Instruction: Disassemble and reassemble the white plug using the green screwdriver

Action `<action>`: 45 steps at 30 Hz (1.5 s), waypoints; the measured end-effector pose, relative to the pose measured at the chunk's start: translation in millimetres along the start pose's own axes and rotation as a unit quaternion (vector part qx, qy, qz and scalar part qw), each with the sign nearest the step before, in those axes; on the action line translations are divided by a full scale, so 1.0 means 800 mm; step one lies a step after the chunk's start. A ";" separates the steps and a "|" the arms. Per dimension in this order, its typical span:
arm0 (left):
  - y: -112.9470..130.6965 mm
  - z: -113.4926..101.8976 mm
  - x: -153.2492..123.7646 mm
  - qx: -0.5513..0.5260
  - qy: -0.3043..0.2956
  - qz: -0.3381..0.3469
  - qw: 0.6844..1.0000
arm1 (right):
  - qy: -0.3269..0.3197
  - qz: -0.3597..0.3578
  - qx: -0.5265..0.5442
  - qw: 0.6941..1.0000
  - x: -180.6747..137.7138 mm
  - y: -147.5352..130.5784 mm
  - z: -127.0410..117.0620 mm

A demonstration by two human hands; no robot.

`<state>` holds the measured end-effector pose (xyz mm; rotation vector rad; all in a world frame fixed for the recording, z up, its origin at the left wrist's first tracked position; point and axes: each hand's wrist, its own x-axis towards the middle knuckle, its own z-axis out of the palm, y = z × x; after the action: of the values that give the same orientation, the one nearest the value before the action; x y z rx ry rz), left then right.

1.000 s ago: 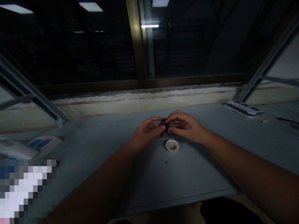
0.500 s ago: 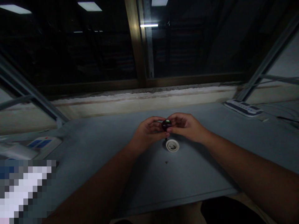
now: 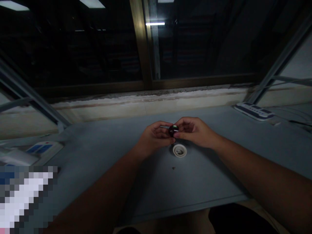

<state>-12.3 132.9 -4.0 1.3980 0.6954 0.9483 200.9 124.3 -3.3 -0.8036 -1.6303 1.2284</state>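
The left hand (image 3: pixel 151 139) and right hand (image 3: pixel 195 131) both have their grip clamped on a glossy dark ball (image 3: pixel 172 131) over the table (image 3: pixel 200 182); a white ring (image 3: pixel 180 156) sits just nearer, a power strip (image 3: pixel 254 111) far right.

1. Twelve o'clock: brass-toned window frame (image 3: pixel 139 35) between dark panes (image 3: pixel 202 52).
2. Eleven: bright rectangular light panel (image 3: pixel 93 3).
3. Below twelve: rough-topped pale wall (image 3: pixel 122 109).
4. Six: grey-blue tabletop (image 3: pixel 190 182).
5. Two to three: grey metal strut (image 3: pixel 275 67).

Can't read any text here tbh, the pale green patch (image 3: pixel 175 126) on the dark round thing (image 3: pixel 173 131) is too tiny to make out.
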 end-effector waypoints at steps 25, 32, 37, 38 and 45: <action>-0.014 -0.006 0.007 -0.042 -0.019 0.012 0.999 | -0.015 0.007 0.009 1.000 0.002 0.008 0.000; -0.017 -0.005 0.009 -0.066 -0.019 0.014 0.998 | -0.017 0.014 0.016 1.000 0.003 0.010 -0.001; -0.019 -0.006 0.011 -0.064 -0.016 0.017 0.998 | -0.019 0.017 0.018 1.000 0.003 0.010 -0.001; -0.019 -0.006 0.010 -0.063 -0.015 0.017 0.998 | -0.019 0.018 0.018 1.000 0.003 0.010 -0.001; -0.014 -0.007 0.009 -0.075 0.003 0.023 0.997 | -0.019 0.016 0.027 0.999 0.005 0.010 -0.004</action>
<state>-12.4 143.1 -14.4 1.2848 0.5866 1.0204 202.4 131.4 -9.2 -0.7793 -1.6135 1.3127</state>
